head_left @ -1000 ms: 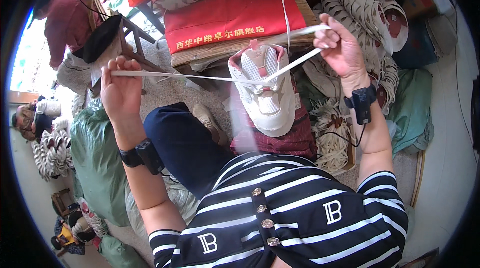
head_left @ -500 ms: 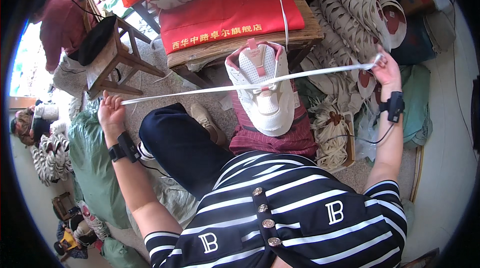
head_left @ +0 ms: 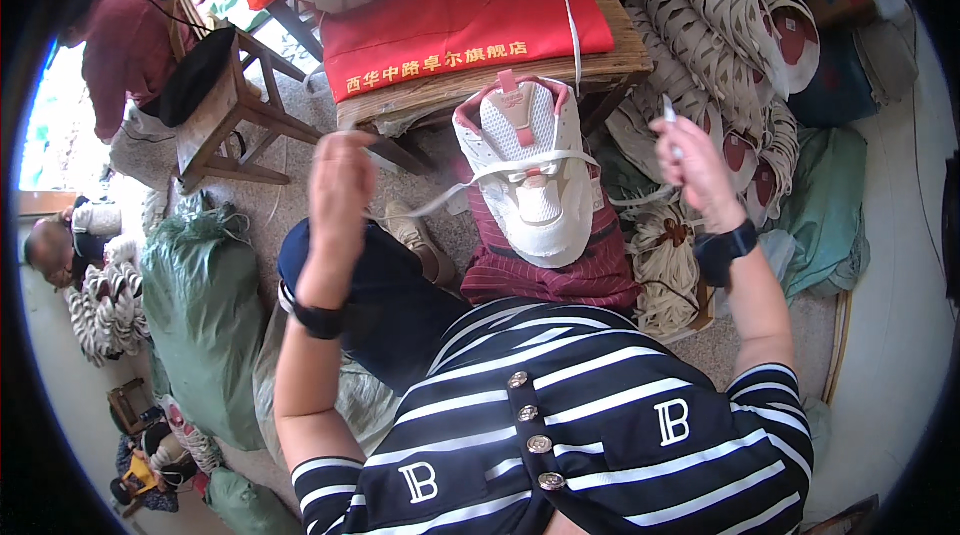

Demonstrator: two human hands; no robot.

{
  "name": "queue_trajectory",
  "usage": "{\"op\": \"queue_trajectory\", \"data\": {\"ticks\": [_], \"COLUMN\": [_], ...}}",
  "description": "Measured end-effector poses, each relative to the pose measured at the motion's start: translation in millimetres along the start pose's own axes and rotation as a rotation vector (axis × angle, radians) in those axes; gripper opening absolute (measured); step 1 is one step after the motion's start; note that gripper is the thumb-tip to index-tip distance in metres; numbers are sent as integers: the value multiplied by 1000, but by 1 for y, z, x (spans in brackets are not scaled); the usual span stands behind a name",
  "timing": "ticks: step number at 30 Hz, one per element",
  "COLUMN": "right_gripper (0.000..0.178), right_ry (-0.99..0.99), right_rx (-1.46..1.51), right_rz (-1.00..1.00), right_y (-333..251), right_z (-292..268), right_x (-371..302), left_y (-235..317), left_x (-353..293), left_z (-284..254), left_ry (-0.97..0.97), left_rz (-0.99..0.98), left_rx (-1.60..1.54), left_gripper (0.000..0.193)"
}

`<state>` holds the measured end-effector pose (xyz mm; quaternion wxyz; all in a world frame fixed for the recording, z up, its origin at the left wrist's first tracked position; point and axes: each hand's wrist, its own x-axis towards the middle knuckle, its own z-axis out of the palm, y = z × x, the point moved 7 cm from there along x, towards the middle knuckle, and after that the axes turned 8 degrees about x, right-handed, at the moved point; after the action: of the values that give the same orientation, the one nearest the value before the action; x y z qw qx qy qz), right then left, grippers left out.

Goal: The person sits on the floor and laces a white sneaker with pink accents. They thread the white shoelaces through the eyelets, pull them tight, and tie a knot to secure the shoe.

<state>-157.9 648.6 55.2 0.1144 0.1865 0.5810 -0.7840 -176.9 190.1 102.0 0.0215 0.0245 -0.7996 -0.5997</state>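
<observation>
A white and cream shoe upper with pink lining (head_left: 545, 225) rests on my lap over maroon striped cloth, its toe toward me. A white shoelace (head_left: 490, 171) lies across its front, with slack lengths running out to both sides. On the right of the shoe, my right hand (head_left: 697, 170) is closed on the shoelace, a white end sticking up past the fingers. My left hand (head_left: 342, 190) is raised left of the shoe, smeared by motion. The left length of lace runs toward it, but I cannot make out its fingers' hold.
A wooden stool (head_left: 490, 83) with red cloth (head_left: 460, 30) and a row of shoe uppers stands ahead. More uppers (head_left: 715, 45) are stacked at the right, above a box of laces (head_left: 668, 270). A green sack (head_left: 205, 315) and another wooden stool (head_left: 235, 115) are at left.
The lace was stretched taut across the shoe between my widely spread hands; now it is slack. Both hands have come inward, the left rightward and the right leftward and slightly down.
</observation>
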Motion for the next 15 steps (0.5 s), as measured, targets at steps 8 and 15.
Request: {"op": "queue_trajectory", "data": {"ticks": [8, 15], "right_gripper": [23, 31], "right_ry": [-352, -445], "right_rx": [-561, -580], "right_rz": [-254, -239], "right_y": [3, 8], "right_z": [127, 128], "right_x": [-28, -23], "left_y": [10, 10], "left_x": [-35, -42], "left_z": [114, 117], "left_ry": [-307, -385], "left_rz": [-124, -246], "left_rx": [-227, -117], "left_gripper": [30, 33]}}
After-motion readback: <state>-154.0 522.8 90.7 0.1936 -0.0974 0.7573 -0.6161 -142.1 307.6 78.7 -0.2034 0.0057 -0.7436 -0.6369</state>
